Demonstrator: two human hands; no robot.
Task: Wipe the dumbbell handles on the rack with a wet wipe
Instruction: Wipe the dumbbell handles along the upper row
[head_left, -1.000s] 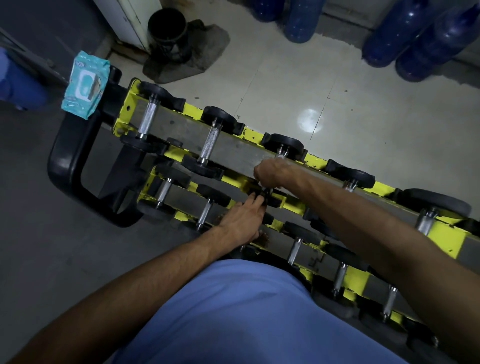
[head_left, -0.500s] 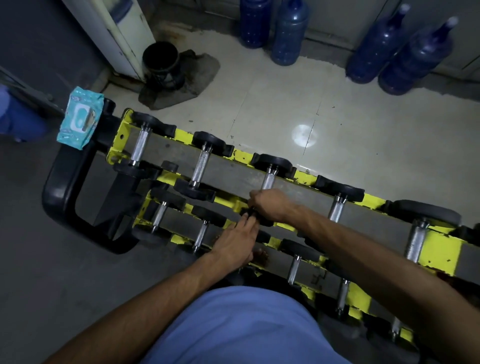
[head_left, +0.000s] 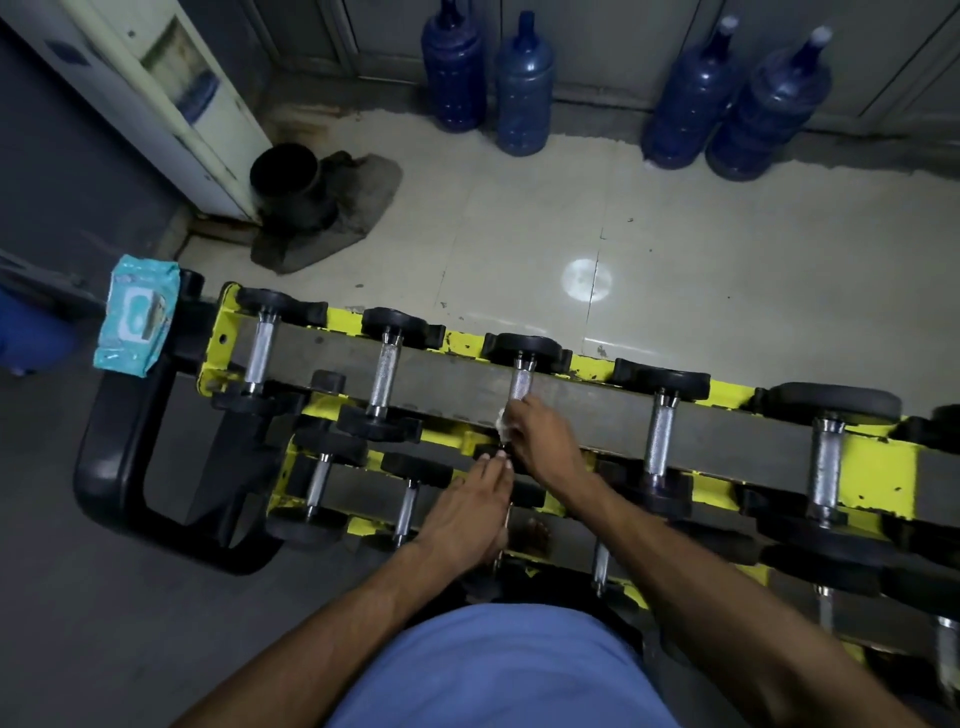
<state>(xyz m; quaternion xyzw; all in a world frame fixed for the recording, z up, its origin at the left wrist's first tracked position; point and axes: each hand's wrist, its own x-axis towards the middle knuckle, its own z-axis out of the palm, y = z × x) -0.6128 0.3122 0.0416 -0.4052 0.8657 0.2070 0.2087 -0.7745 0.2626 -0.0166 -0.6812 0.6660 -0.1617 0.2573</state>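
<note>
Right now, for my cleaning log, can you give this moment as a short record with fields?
rack: yellow, dumbbells in tiers
right hand: pinches wet wipe against the near end of the third top-row handle from the left
left hand: fingers straight, tips on a black weight head below
wipes pack: on the black frame at the rack's left end

Yellow rack (head_left: 878, 467) — dumbbells (head_left: 384, 374) across its rails, wipes pack (head_left: 136, 317) at end

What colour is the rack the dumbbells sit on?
The rack is yellow with chipped paint; the head view shows it best.
</note>
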